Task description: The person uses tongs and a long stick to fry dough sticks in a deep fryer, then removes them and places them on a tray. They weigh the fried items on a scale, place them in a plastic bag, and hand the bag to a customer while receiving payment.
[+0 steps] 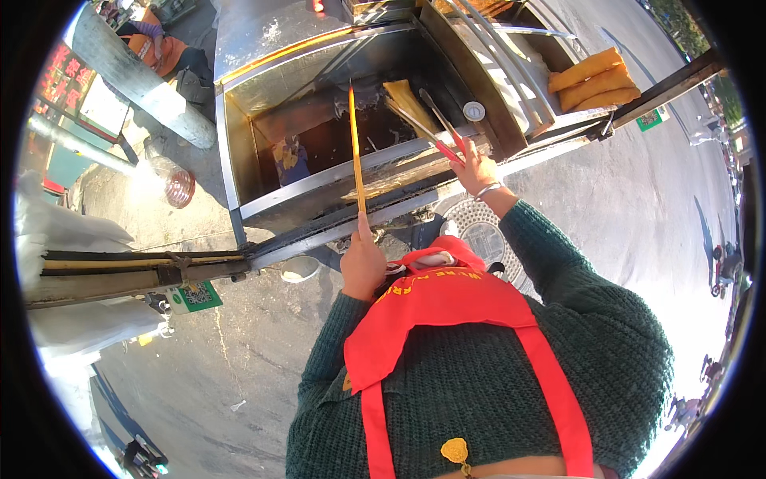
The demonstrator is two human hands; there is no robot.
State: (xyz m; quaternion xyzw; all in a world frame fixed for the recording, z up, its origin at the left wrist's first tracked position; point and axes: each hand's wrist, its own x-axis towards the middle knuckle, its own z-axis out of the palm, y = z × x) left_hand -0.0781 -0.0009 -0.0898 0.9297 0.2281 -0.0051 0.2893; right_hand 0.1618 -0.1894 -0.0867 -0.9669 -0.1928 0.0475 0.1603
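Observation:
My left hand grips a long wooden stick, possibly a pair of cooking chopsticks, that points up over the metal fryer vat. In my right hand are metal tongs with red handles. Their arms are spread, and the tips lie at a pale yellow strip of dough in the dark oil. Whether the tongs pinch the dough, I cannot tell. A round dial thermometer sits at the vat's right side.
Several golden fried dough sticks are stacked on the rack at the right. A metal counter adjoins the vat's far side. Below the cart's front rail stands a bowl on the ground. Another person is at the upper left, beside a thick pole.

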